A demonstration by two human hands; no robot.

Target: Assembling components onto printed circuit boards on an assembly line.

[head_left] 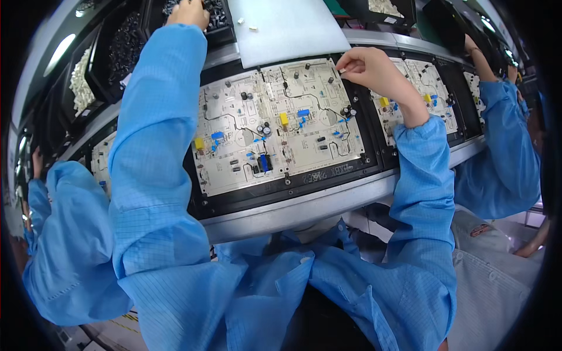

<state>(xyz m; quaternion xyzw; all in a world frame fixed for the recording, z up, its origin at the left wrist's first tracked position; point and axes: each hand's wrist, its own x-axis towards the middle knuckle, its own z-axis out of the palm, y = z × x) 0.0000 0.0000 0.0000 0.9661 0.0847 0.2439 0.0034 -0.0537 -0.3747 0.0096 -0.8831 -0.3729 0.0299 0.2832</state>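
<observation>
A: Reaching both ways at once, by the look of it. The left hand (188, 13) is up in a black parts bin (213, 20) at the far edge, fingers curled down into small dark components; whether it has one pinched yet I cannot tell, since the fingertips are buried.

B: And the right hand (369, 67)?

A: It hovers over the upper right corner of the circuit board (281, 126), thumb and forefinger nearly closed on something small and pale, which I take for a component. The other fingers are loosely bent.

B: Where does the board sit?

A: In a black carrier (304, 178) on the conveyor rail (304, 205), right in front of the person. It already bears yellow and blue parts and a few black cylindrical capacitors. A similar board (418, 88) lies just to its right, and a white sheet (287, 26) lies beyond it.

B: So which step is this?

A: I'd judge it as populating the board: one part being placed while the next is fetched. Seating it calls for lining its legs up with the holes and pressing straight down, without knocking the capacitors nearby.

B: Others around?

A: Blue-sleeved co-workers on both sides, at their own boards.
</observation>
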